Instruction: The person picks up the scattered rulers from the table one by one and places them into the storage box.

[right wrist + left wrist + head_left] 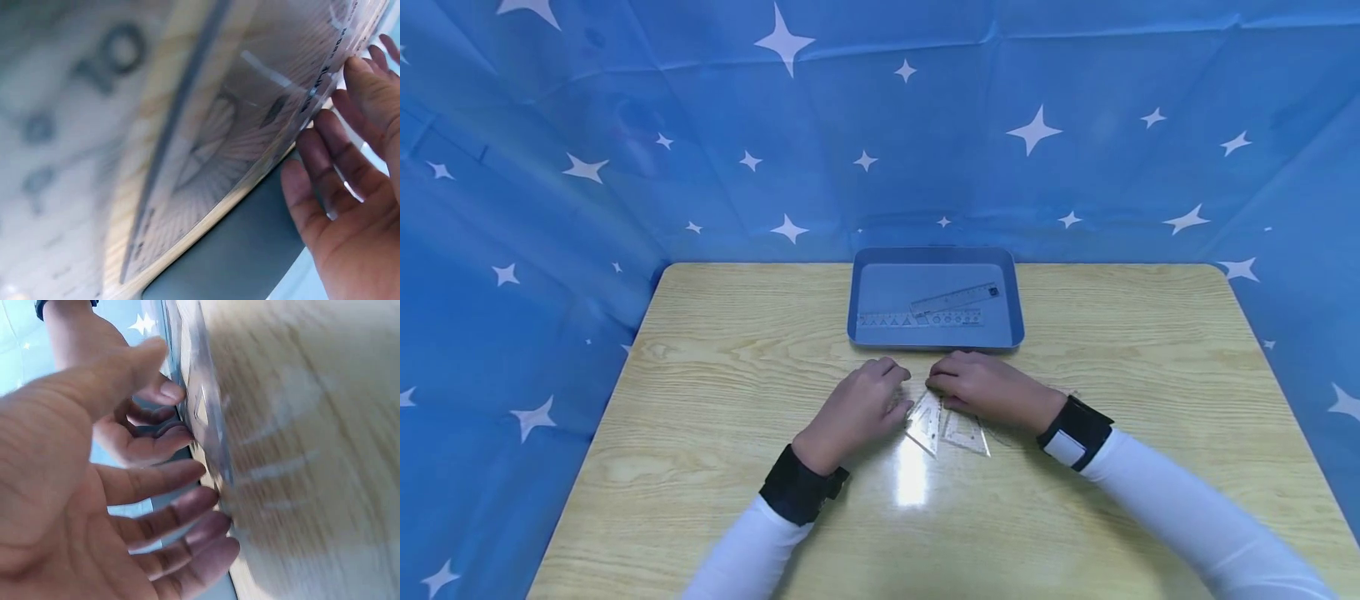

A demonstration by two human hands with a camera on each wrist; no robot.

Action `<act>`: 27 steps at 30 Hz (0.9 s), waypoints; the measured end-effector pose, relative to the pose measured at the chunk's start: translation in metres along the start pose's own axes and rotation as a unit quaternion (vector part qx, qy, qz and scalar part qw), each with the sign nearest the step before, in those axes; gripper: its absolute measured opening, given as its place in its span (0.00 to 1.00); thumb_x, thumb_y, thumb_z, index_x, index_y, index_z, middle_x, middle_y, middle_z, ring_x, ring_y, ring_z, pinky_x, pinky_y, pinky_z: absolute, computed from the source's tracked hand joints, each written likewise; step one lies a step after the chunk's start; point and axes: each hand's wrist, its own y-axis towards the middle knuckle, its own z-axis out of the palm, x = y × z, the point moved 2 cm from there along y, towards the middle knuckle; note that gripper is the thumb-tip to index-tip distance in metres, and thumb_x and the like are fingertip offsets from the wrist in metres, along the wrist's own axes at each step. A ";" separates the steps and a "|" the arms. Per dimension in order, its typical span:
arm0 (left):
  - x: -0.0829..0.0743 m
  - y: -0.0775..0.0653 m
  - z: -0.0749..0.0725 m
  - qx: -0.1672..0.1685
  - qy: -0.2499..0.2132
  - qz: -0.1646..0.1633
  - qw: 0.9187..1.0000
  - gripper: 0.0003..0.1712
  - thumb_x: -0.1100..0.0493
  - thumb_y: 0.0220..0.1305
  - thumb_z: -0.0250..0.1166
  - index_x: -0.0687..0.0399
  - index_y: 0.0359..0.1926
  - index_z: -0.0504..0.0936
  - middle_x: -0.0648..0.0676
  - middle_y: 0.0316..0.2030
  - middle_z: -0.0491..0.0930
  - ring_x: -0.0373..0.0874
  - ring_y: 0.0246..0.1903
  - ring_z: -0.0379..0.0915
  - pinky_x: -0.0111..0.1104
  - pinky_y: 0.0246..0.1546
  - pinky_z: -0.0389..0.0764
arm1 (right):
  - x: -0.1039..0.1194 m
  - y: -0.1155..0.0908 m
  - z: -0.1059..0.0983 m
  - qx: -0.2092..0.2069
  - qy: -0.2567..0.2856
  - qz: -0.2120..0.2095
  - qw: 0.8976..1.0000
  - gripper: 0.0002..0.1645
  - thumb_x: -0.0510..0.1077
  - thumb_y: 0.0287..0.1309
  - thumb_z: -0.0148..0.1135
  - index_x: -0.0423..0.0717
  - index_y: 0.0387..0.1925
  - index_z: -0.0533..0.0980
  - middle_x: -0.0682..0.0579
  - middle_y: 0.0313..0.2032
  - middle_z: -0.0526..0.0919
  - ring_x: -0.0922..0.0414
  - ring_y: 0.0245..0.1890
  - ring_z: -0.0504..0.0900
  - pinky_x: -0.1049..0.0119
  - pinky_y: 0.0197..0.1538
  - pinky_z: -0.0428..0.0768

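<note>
Two clear set squares lie on the wooden table between the hands in the head view: a left one [933, 432] and a right one [968, 443]. My right hand [981, 385] has its fingertips at the top end of the left set square, its fingers spread and loosely bent in the right wrist view. Beside that set square's left edge is my left hand [861, 410], fingers apart and slightly bent, fingertips at the tabletop. Close to the right wrist camera stretches a clear sheet with protractor marks [206, 150]; more clear plastic lies partly hidden under the right forearm.
A blue-grey tray [883, 283] stands at the table's back edge, just beyond the hands. Inside it lie a clear ruler [951, 300] and a ruler with cut-out shapes [880, 319], partly overlapping. A blue star-printed cloth [925, 192] hangs behind the table [715, 375].
</note>
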 end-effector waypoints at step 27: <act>-0.014 -0.002 0.031 0.125 -0.034 -0.203 0.970 0.28 0.55 0.50 0.83 0.59 0.35 0.71 0.61 0.38 0.68 0.54 0.39 0.64 0.41 0.34 0.74 | 0.008 0.014 0.002 -0.007 -0.011 0.058 0.998 0.12 0.45 0.64 0.71 0.43 0.40 0.76 0.53 0.35 0.73 0.54 0.36 0.72 0.60 0.43 0.77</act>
